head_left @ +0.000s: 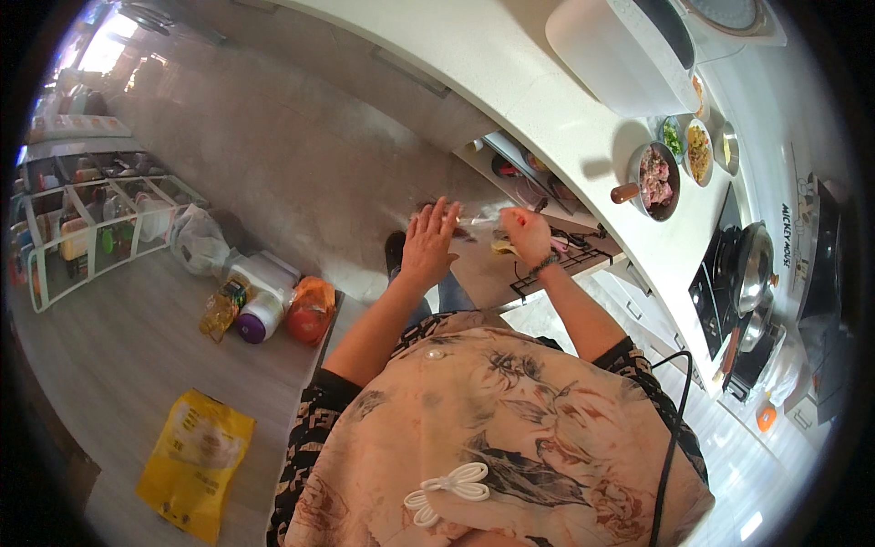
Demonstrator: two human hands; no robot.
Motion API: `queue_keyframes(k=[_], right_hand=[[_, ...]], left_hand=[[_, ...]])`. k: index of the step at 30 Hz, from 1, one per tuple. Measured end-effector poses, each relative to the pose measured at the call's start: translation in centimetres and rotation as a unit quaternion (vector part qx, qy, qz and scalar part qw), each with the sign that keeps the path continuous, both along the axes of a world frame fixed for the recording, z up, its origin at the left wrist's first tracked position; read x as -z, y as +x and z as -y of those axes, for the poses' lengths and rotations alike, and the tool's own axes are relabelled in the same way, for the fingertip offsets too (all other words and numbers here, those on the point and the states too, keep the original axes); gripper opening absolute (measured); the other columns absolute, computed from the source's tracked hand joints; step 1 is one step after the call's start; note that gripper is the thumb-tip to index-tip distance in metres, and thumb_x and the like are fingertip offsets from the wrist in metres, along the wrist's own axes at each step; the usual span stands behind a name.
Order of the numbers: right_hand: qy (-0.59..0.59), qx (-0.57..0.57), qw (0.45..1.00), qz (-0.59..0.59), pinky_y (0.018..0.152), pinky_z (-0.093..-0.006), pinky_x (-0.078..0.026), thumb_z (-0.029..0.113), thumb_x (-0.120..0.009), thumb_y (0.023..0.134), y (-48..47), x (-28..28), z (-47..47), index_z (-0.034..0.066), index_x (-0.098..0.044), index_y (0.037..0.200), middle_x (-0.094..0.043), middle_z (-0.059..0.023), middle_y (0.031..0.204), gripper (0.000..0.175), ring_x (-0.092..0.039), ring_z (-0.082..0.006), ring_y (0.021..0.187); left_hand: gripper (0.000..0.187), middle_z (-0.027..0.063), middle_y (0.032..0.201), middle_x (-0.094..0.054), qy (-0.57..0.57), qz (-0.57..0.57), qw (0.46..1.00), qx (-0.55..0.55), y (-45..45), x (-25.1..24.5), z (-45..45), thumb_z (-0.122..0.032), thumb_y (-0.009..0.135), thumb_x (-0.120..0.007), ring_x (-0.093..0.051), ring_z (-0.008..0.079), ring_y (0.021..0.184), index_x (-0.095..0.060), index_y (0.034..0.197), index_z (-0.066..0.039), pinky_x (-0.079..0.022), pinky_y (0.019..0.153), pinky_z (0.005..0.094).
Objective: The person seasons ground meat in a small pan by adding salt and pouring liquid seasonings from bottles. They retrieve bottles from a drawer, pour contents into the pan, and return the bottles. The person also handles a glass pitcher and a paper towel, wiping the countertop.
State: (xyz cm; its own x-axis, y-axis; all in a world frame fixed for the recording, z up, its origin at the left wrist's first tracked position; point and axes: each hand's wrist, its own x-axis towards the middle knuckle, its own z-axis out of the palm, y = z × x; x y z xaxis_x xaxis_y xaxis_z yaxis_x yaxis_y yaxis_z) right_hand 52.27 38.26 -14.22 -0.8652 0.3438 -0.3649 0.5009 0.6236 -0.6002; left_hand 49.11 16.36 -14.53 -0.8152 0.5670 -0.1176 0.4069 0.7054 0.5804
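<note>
In front of my body my left hand (431,246) is stretched out, back up, with its fingers extended. To its right my right hand (528,236) is curled, with a dark bracelet at the wrist. Between the two hands shows what looks like a clear plastic bag (482,217) with dark reddish bits by it; it runs to my right fingers. Blur and glare hide its outline. A pale yellow thing (504,247) shows just under my right hand. Below it a black wire rack (564,263) stands pulled out from under the counter.
On the white counter (492,75) at right are a pan of raw meat (657,179), bowls of chopped food (698,152) and a lidded pan (752,267). At left, the grey table (123,342) carries a yellow packet (198,461), an oil bottle (224,306), a purple-lidded jar (258,320) and a rack (89,236).
</note>
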Motion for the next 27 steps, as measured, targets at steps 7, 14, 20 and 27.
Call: queue_keyframes(k=[7, 14, 20, 27], right_hand=[[0.207, 0.094, 0.974, -0.012, 0.062, -0.0437, -0.050, 0.046, -0.054, 0.082, -6.3, 5.1, -5.6, 0.0116, -0.067, 0.096, -0.066, -0.0151, 0.079, 0.039, -0.063, -0.0357, 0.071], [0.291, 0.159, 0.942, 0.046, 0.074, -0.0429, -0.050, 0.046, -0.052, 0.085, -13.5, 12.6, -7.6, 0.0101, -0.064, 0.106, -0.065, -0.0148, 0.098, 0.044, -0.062, -0.0351, 0.085], [0.272, 0.153, 0.949, 0.048, 0.074, -0.0428, -0.049, 0.045, -0.052, 0.085, -15.9, 15.1, -8.6, 0.0095, -0.063, 0.106, -0.065, -0.0147, 0.098, 0.043, -0.062, -0.0346, 0.085], [0.250, 0.143, 0.956, 0.045, 0.075, -0.0426, -0.049, 0.044, -0.053, 0.085, -16.4, 16.4, -9.0, 0.0087, -0.063, 0.105, -0.065, -0.0147, 0.098, 0.042, -0.062, -0.0340, 0.085]], left_hand=[[0.056, 0.0166, 0.130, -0.047, -0.061, 0.148, 0.985, -0.070, 3.0, 5.0, 6.0, -0.024, 0.073, -0.071, -0.040, 0.0350, 0.123, -0.051, 0.122, -0.004, -0.034, 0.101, 0.0426], [0.039, 0.0167, 0.114, -0.057, -0.074, 0.150, 0.981, -0.095, 8.7, 7.0, 9.7, -0.023, 0.073, -0.069, -0.052, 0.0350, 0.105, -0.059, 0.105, -0.003, -0.044, 0.088, 0.0435], [0.028, 0.0156, 0.108, -0.060, -0.047, 0.209, 0.970, -0.115, 11.6, 8.4, 9.4, -0.021, 0.074, -0.069, -0.054, 0.0344, 0.100, -0.063, 0.096, -0.004, -0.044, 0.087, 0.0427], [0.028, 0.0149, 0.109, -0.061, -0.024, 0.222, 0.967, -0.125, 12.3, 9.3, 9.2, -0.021, 0.073, -0.069, -0.056, 0.0336, 0.100, -0.064, 0.096, -0.005, -0.044, 0.087, 0.0412]])
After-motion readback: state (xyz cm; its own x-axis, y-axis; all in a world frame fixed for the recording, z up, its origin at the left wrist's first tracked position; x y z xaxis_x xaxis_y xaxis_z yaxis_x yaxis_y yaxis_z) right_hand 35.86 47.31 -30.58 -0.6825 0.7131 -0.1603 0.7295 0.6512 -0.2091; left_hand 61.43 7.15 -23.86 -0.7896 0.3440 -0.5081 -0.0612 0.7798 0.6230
